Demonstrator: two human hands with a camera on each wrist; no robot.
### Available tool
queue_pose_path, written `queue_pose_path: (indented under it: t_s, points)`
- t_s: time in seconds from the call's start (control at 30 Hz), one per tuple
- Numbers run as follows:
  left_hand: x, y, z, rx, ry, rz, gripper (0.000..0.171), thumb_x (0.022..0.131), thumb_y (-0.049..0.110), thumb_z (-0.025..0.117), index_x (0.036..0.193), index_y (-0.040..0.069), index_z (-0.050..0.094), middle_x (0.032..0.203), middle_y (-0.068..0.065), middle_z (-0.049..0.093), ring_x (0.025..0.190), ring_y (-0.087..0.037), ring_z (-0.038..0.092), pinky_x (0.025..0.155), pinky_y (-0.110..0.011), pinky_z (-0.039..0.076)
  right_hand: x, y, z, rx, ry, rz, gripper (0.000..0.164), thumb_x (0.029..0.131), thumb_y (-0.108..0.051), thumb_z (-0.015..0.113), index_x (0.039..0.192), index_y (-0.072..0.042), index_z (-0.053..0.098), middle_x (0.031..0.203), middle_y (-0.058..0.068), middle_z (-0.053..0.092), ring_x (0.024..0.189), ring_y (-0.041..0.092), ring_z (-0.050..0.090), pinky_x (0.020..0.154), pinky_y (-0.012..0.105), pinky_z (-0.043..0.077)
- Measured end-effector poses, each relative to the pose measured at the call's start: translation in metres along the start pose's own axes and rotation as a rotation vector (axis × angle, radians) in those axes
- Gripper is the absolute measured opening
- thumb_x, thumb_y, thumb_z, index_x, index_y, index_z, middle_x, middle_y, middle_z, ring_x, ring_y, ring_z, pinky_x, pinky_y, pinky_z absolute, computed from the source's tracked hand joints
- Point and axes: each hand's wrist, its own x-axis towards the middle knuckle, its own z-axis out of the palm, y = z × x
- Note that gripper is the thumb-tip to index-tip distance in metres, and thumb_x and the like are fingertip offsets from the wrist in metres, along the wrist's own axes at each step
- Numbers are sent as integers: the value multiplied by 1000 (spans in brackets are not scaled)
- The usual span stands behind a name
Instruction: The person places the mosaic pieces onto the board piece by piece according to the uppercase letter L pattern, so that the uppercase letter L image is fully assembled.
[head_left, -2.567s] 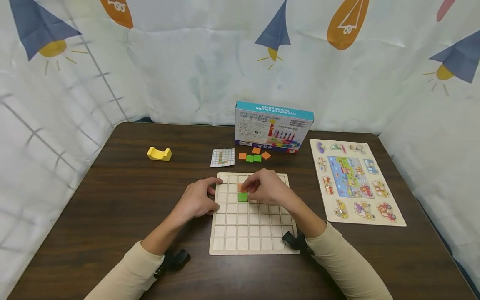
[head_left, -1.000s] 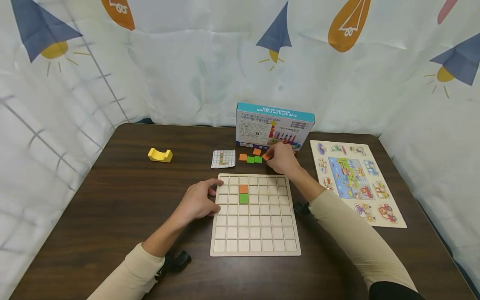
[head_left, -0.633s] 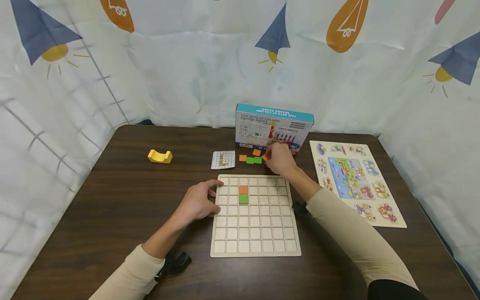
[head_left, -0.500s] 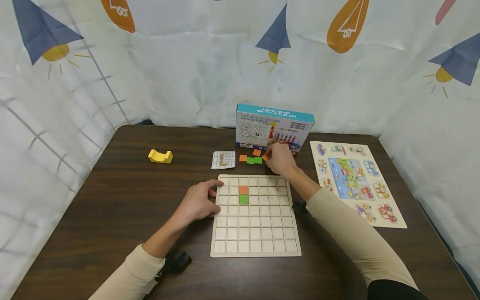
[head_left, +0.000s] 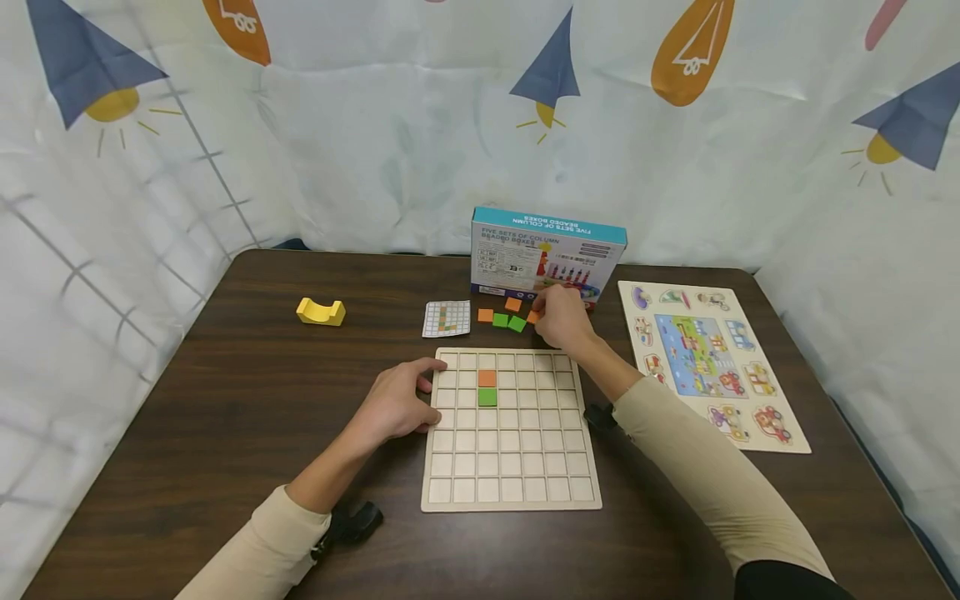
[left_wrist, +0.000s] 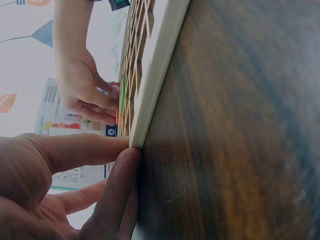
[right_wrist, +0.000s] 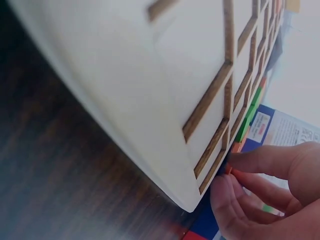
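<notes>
My left hand point(head_left: 396, 400) rests at the left edge of a pale wooden grid board point(head_left: 498, 467), index finger and thumb spread along it. In the left wrist view, fingertips touch the board's rim point(left_wrist: 155, 80). An orange tile point(head_left: 487, 378) and a green tile point(head_left: 487, 397) sit in two neighbouring cells, one above the other. Behind the board, my right hand point(head_left: 562, 318) pinches a loose orange tile point(head_left: 532, 317), partly hidden by the fingers. Several loose tiles lie to its left, among them a tilted green tile point(head_left: 517, 323) and an orange tile point(head_left: 485, 315).
A white card with a coloured grid pattern point(head_left: 446, 319) lies left of the loose tiles. Close behind the right hand stands a box point(head_left: 510, 246). A picture puzzle board point(head_left: 720, 417) is at the right, a yellow curved block point(head_left: 320, 312) at the back left.
My right hand has gone from the grid board back to the loose tiles and taken an orange one. One loose green tile has turned askew. My left hand has stayed put.
</notes>
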Motion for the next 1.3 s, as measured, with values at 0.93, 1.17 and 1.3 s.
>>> queue_pose_path:
  t_s: [0.93, 1.17, 1.3]
  points:
    - [0, -1, -1, 15, -3, -4, 75, 72, -4, 76, 143, 16, 62, 112, -14, 65, 56, -13, 64, 54, -28, 54, -24, -1, -14, 102, 5, -10, 26, 82, 2, 73, 107, -3, 79, 100, 14, 76, 90, 28, 64, 73, 37, 56]
    - [0, 0, 0, 1, -4, 1, 76, 72, -5, 76, 143, 16, 61, 113, -15, 65, 55, -13, 64, 54, -28, 55, -32, -2, -14, 124, -9, 1, 25, 83, 1, 73, 106, -4, 79, 97, 13, 75, 86, 26, 62, 73, 35, 54]
    - [0, 1, 0, 0, -5, 3, 75, 73, -5, 76, 144, 15, 61, 113, -15, 64, 55, -14, 63, 53, -28, 55, -37, -2, -15, 145, -19, -3, 24, 83, 0, 75, 106, -4, 79, 98, 12, 75, 88, 26, 64, 76, 37, 57]
